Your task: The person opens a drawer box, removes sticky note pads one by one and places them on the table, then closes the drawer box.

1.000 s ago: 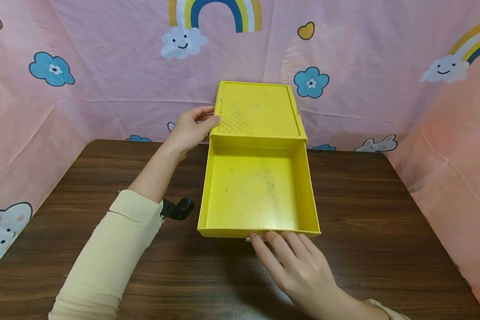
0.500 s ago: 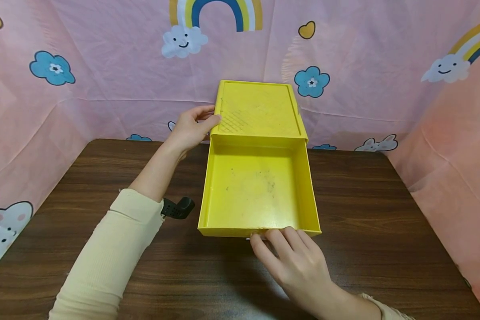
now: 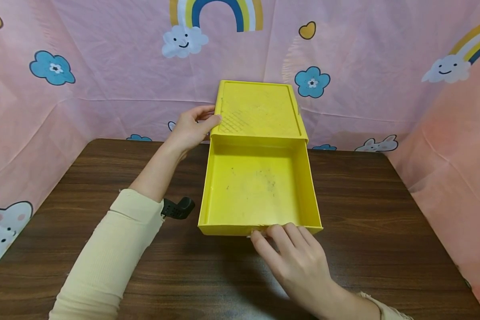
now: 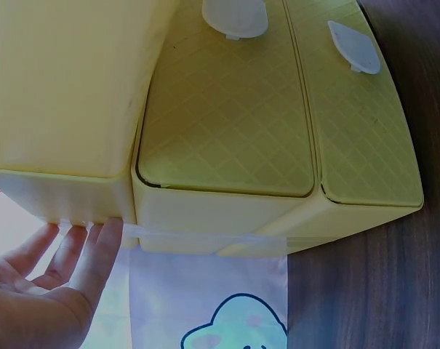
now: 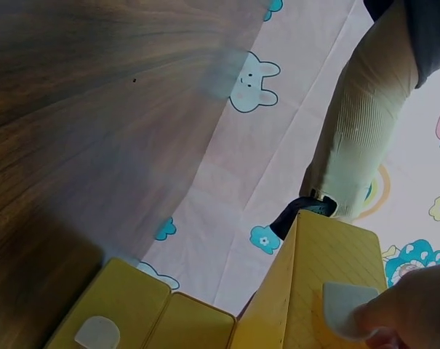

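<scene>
A yellow plastic drawer cabinet [image 3: 258, 106] stands at the back of the table with its top drawer [image 3: 224, 230] pulled far out toward me. Nothing lies in the visible part of that drawer, apart from dark specks on its floor. My left hand [image 3: 190, 128] grips the cabinet's upper left edge, thumb on top and the other fingers against the side. At the drawer's front, my right hand [image 3: 296, 262] pinches a white handle [image 5: 343, 309]. Two lower drawers [image 4: 227, 138], both pushed in, have white handles of their own in the left wrist view.
The dark wooden table [image 3: 384, 240] extends on both sides of the cabinet. Pink cloth [image 3: 124, 58] printed with rainbows and flowers hangs behind and beside it. A black strap [image 3: 178, 208] sits at the left wrist.
In the head view the drawer's front edge and my right hand have shifted up slightly. The left hand keeps its place on the cabinet.
</scene>
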`<state>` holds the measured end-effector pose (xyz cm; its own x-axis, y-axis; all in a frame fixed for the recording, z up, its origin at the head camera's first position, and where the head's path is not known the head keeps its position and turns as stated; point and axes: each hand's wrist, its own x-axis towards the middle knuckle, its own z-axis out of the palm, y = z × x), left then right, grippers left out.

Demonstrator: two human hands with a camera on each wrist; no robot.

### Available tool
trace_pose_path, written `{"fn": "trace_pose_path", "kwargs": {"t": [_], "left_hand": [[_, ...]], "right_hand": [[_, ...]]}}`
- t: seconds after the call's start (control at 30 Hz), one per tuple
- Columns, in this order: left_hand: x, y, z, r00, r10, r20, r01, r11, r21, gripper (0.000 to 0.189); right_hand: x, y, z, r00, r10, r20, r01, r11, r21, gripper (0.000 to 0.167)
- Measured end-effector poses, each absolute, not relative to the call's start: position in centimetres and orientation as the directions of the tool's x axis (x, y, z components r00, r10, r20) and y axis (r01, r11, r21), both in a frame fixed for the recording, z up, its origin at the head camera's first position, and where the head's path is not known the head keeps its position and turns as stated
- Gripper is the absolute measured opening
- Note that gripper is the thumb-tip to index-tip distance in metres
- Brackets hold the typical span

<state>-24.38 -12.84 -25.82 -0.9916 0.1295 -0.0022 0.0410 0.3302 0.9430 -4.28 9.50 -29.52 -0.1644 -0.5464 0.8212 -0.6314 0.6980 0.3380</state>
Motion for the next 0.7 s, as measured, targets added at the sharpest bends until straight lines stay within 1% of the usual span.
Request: {"fn": "trace_pose_path", "kwargs": {"t": [0.3, 0.53, 0.7], "left_hand": [[-24.5, -12.9, -25.8, -0.992, 0.129, 0.001, 0.046, 0.347, 0.937, 0.053], [-24.4, -12.9, -25.9, -0.991, 0.133, 0.004, 0.049, 0.336, 0.941, 0.053], [-24.4, -12.9, -25.9, -0.992, 0.127, 0.001, 0.044, 0.342, 0.938, 0.053]], "right_hand": [[-4.7, 9.4, -29.2, -0.161, -0.528, 0.834, -0.629, 0.706, 0.326, 0.023], [-5.1, 9.2, -28.8, -0.191, -0.506, 0.841, -0.629, 0.721, 0.291, 0.023], [-5.4, 9.2, -28.6, -0.199, -0.496, 0.845, -0.632, 0.724, 0.276, 0.023]]}}
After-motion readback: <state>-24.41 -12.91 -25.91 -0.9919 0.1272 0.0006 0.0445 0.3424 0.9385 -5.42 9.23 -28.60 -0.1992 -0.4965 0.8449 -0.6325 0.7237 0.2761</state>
